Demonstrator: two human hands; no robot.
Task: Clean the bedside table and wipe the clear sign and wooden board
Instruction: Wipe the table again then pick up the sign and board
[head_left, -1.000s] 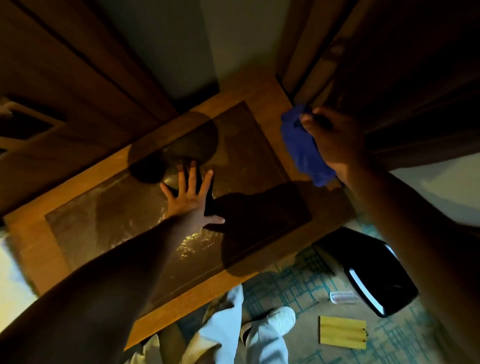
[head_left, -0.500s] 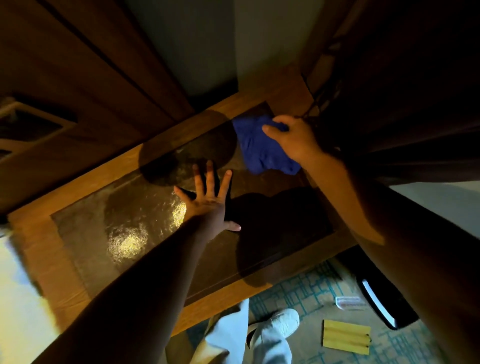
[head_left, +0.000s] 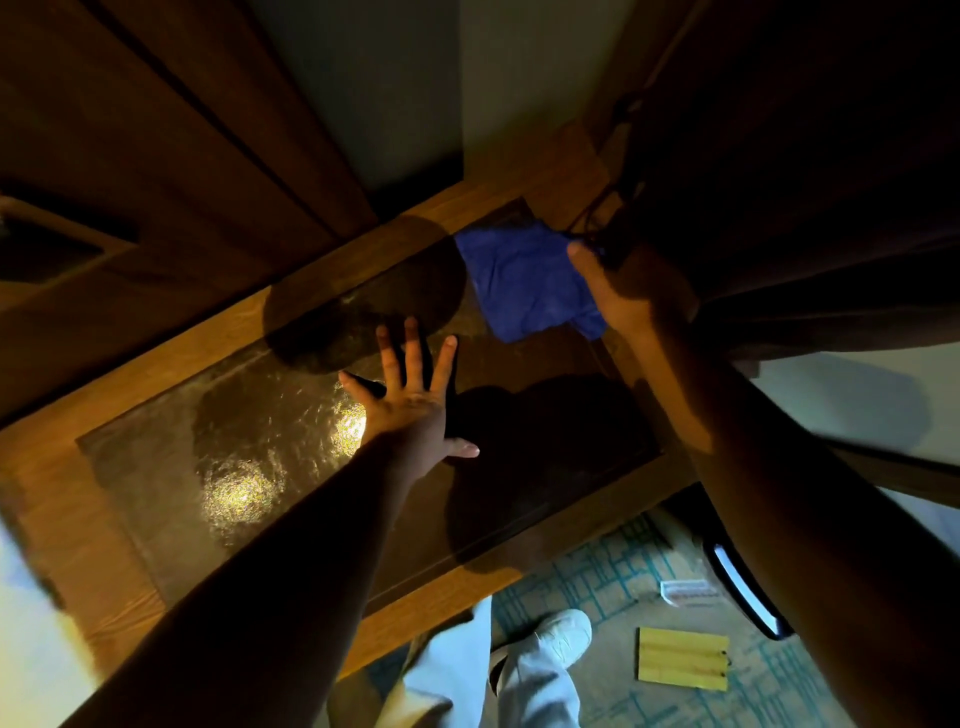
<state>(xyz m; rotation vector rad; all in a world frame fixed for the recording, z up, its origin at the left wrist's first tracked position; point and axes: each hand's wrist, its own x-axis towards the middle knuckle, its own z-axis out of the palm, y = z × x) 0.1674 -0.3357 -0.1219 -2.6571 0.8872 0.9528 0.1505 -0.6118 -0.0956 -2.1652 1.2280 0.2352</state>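
Left hand (head_left: 410, 410) spread flat, fingers straight and splayed, palm down on the textured glass top (head_left: 249, 457) of the bedside table (head_left: 104, 587), arm stretched forward. Right hand (head_left: 631, 296) reaching to the far right corner, fingers curled round the blue cloth (head_left: 524, 283), pressing it on the glass just beside the wooden rim. Down on the patterned carpet (head_left: 597, 577): yellow wooden board (head_left: 681, 666), small clear sign (head_left: 685, 593), well apart from either grip
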